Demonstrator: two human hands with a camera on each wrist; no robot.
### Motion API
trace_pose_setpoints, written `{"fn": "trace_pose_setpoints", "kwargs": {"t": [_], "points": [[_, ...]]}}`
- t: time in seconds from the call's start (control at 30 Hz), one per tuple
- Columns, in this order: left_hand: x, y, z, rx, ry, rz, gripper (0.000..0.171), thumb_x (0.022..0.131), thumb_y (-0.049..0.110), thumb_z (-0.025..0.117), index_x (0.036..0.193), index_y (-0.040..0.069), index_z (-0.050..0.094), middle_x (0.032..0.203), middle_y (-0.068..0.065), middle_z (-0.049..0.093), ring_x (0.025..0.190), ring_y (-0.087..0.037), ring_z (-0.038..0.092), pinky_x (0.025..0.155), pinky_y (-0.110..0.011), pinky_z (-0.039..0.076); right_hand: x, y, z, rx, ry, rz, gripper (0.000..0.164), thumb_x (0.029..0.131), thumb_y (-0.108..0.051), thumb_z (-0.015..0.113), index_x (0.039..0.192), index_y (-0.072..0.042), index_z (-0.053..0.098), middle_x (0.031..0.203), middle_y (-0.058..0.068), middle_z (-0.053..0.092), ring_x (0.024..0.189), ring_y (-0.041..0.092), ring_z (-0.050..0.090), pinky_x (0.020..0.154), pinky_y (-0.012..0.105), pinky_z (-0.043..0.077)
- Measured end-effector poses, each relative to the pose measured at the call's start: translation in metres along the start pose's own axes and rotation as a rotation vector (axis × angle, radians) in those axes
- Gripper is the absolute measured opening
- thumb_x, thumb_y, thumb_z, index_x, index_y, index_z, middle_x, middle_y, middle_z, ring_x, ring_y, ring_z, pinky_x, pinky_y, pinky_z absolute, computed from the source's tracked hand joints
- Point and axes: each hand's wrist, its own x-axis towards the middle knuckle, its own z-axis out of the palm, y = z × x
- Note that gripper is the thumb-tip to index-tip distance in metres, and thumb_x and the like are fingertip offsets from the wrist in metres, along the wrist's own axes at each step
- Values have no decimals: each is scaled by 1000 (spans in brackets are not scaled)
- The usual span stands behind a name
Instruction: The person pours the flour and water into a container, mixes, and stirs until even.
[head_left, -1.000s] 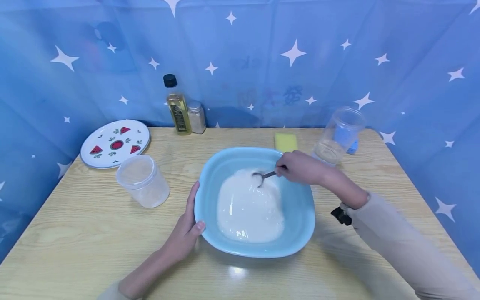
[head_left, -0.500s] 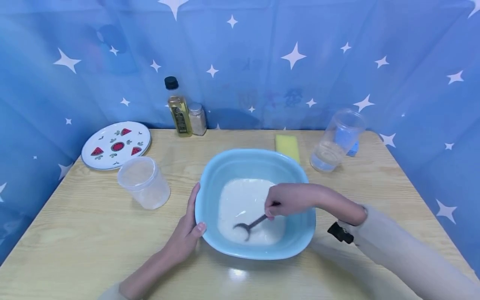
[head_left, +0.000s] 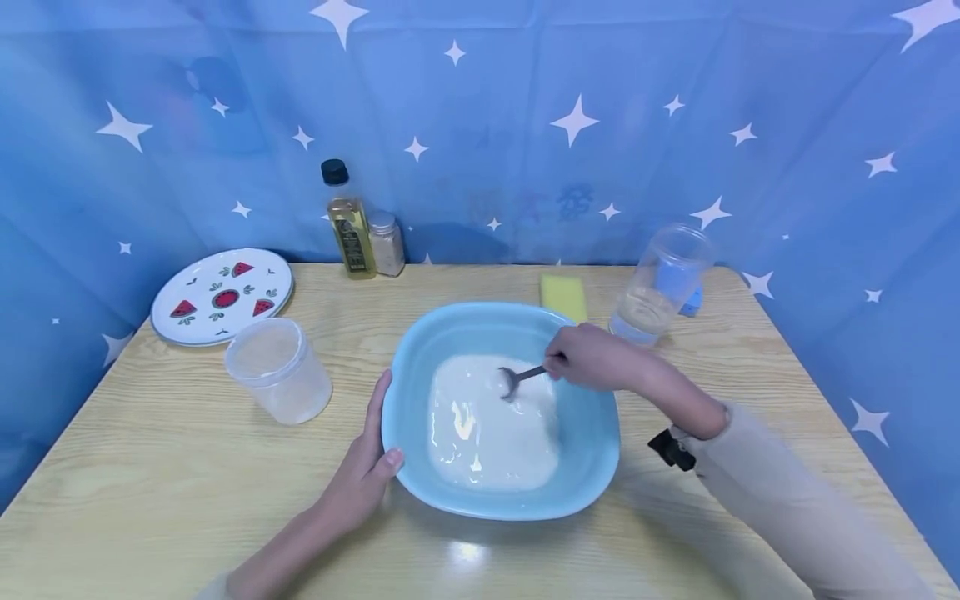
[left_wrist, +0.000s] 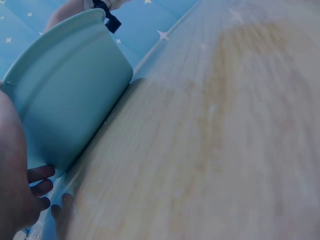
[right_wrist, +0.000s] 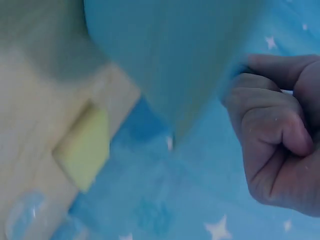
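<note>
A light blue basin with milky white liquid in it stands on the table. My left hand holds its left side, thumb at the rim and fingers along the outer wall; the left wrist view shows several fingertips low against the wall. My right hand, its fingers curled, grips the handle of a dark spoon over the far right part of the basin. The spoon's bowl is in the liquid's area and looks filled with white. In the right wrist view the basin wall hides the spoon.
At the left are a plate with watermelon pictures and a cloudy plastic jar. An oil bottle and a shaker jar stand at the back. A yellow sponge and a clear cup holding some liquid lie beyond the basin.
The right hand has swept the spoon toward the near left of the basin, then back to the far right. The left hand keeps its hold on the basin.
</note>
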Motion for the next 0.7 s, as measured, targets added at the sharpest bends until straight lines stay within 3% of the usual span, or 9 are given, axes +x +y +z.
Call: {"fn": "trace_pose_setpoints", "kwargs": {"t": [0.1, 0.2, 0.3, 0.4, 0.47, 0.6, 0.7], "points": [[0, -1, 1, 11, 4, -6, 72, 97, 34, 42, 150, 20, -4, 143, -18, 35, 108, -29, 56, 82, -38, 51, 6, -9, 11, 29, -34, -84, 31, 92, -1, 45, 70, -9, 65, 60, -5, 49, 49, 7, 34, 51, 22, 35], [0, -1, 1, 21, 6, -6, 72, 98, 36, 42, 150, 20, -4, 146, -16, 31, 109, -30, 54, 83, -38, 51, 4, -16, 13, 46, -141, -142, 31, 92, -1, 46, 70, -11, 65, 57, -8, 47, 48, 4, 33, 50, 20, 34], [0, -2, 1, 23, 4, -10, 72, 98, 37, 41, 150, 20, -4, 146, -15, 30, 110, -30, 53, 84, -38, 50, -5, -16, 6, 51, -253, -130, 33, 92, -2, 46, 67, -12, 64, 53, -9, 42, 46, 4, 31, 48, 20, 33], [0, -1, 1, 15, 2, -12, 72, 98, 37, 41, 150, 21, -5, 145, -16, 32, 109, -30, 54, 84, -38, 50, -14, -11, -7, 23, -287, -68, 32, 90, -2, 48, 64, -12, 62, 52, -8, 41, 47, 5, 30, 47, 20, 32], [0, -1, 0, 14, 4, -14, 71, 98, 38, 41, 150, 21, -5, 144, -16, 34, 108, -30, 55, 84, -38, 50, -17, -5, -13, -4, -247, -26, 32, 89, -2, 48, 63, -11, 62, 54, -7, 45, 47, 6, 30, 47, 20, 31], [1, 1, 1, 22, 15, -25, 72, 97, 42, 41, 150, 22, -3, 145, -15, 33, 110, -28, 54, 85, -38, 49, -11, 3, -12, -53, -67, 37, 33, 89, -1, 48, 59, -11, 55, 54, -5, 45, 47, 7, 30, 48, 22, 32], [0, 1, 1, 28, 24, -33, 72, 97, 43, 41, 150, 22, -3, 144, -16, 35, 109, -28, 54, 85, -38, 50, 5, -2, 1, -64, 46, 9, 32, 87, 3, 47, 58, -12, 50, 54, -5, 39, 49, 8, 29, 50, 22, 32]]}}
